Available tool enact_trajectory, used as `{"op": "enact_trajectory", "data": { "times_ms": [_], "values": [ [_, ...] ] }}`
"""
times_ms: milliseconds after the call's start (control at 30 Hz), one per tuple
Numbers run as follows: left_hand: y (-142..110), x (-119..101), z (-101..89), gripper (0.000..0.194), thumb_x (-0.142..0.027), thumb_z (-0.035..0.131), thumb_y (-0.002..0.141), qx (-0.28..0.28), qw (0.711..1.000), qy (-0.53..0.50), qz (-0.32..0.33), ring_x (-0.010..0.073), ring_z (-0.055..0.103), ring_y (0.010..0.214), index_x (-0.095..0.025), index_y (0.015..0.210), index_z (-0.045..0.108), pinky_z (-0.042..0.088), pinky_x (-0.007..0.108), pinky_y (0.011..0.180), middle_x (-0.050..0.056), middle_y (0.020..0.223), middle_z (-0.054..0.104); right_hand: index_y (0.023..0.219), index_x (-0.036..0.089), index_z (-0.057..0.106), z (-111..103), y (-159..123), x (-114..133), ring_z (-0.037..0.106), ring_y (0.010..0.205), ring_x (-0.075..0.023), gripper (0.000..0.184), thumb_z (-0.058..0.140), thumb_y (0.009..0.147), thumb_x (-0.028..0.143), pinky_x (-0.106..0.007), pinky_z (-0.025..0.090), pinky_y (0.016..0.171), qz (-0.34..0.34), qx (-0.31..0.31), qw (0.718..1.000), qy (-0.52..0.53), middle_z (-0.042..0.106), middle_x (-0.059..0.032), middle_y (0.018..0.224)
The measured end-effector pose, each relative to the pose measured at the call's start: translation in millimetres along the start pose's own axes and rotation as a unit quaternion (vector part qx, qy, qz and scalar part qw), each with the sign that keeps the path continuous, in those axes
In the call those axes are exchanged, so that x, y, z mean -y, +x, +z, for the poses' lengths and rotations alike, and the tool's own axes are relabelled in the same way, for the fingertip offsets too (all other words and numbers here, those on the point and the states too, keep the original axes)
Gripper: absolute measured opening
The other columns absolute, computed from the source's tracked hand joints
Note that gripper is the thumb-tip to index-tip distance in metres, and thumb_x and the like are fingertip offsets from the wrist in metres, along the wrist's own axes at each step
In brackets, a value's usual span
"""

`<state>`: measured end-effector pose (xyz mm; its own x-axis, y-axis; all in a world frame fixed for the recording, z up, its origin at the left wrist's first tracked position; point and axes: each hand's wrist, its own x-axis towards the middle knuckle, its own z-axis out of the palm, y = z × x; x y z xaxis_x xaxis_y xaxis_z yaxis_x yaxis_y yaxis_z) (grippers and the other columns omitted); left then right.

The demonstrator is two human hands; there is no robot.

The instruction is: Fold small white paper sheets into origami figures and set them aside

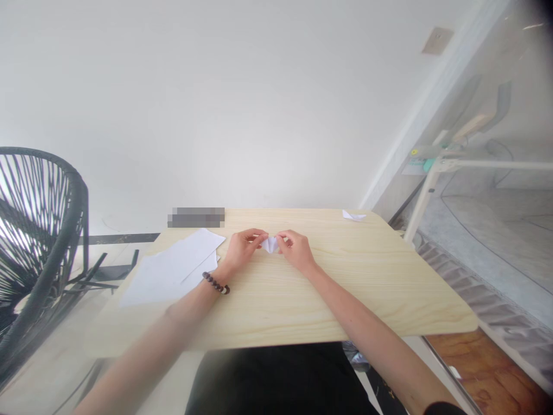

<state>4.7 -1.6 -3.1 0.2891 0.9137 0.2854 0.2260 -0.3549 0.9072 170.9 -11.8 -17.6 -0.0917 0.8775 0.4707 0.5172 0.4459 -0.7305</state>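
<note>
A small piece of folded white paper (271, 245) is held between my two hands, above the middle of the wooden table (345, 288). My left hand (246, 248) pinches its left side with thumb and forefinger. On the right side, my right hand (296, 248) grips it the same way. Creases show on the paper between the fingertips; its held edges are hidden by the fingers. White sheets of paper (173, 265) lie on the table to the left, beside my left forearm, which wears a dark beaded bracelet (216, 283) at the wrist.
Another folded white paper piece (353, 215) lies at the table's far right edge. A blurred-out dark patch (196, 218) covers something at the back left. A dark woven chair (64, 173) stands to the left; a white metal frame (425, 199) and a bed are on the right.
</note>
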Motion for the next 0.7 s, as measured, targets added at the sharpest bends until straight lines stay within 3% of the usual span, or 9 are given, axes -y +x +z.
{"op": "enact_trajectory", "data": {
  "times_ms": [200, 500, 700],
  "values": [
    [2.1, 2.6, -1.2, 0.031, -0.041, 0.046, 0.075, -0.005, 0.996, -0.093, -0.007, 0.0174, 0.055, 0.086, -0.013, 0.086, 0.052, 0.048, 0.032, 0.071, 0.009, 0.094, 0.06, 0.083, 0.019, 0.055, -0.8, 0.8, -4.2, 0.062, 0.06, -0.0129, 0.025, 0.04, 0.078, 0.037, -0.02, 0.048, 0.051, 0.034, -0.001, 0.996, 0.077, 0.062, -0.002, 0.075],
    [-4.2, -7.1, 2.4, 0.03, -0.04, 0.046, 0.075, 0.056, 0.998, 0.031, 0.029, 0.0163, 0.056, 0.08, -0.018, 0.092, 0.056, 0.047, 0.024, 0.059, 0.005, 0.088, 0.061, 0.086, 0.018, 0.059, -0.7, -2.2, 2.0, 0.059, 0.069, -0.0116, 0.022, 0.042, 0.078, 0.029, -0.021, 0.048, 0.063, -0.062, 0.022, 0.998, -0.002, 0.063, -0.0034, 0.082],
    [-2.3, -2.4, 0.6, 0.028, -0.04, 0.048, 0.073, 0.032, 0.998, 0.044, 0.023, 0.0157, 0.057, 0.075, -0.016, 0.081, 0.059, 0.046, 0.025, 0.063, 0.005, 0.08, 0.062, 0.084, 0.019, 0.06, 2.8, -2.4, -0.5, 0.06, 0.065, -0.0118, 0.021, 0.042, 0.078, 0.029, -0.022, 0.048, 0.063, -0.047, 0.013, 0.998, -0.026, 0.064, -0.0023, 0.078]
  ]
}}
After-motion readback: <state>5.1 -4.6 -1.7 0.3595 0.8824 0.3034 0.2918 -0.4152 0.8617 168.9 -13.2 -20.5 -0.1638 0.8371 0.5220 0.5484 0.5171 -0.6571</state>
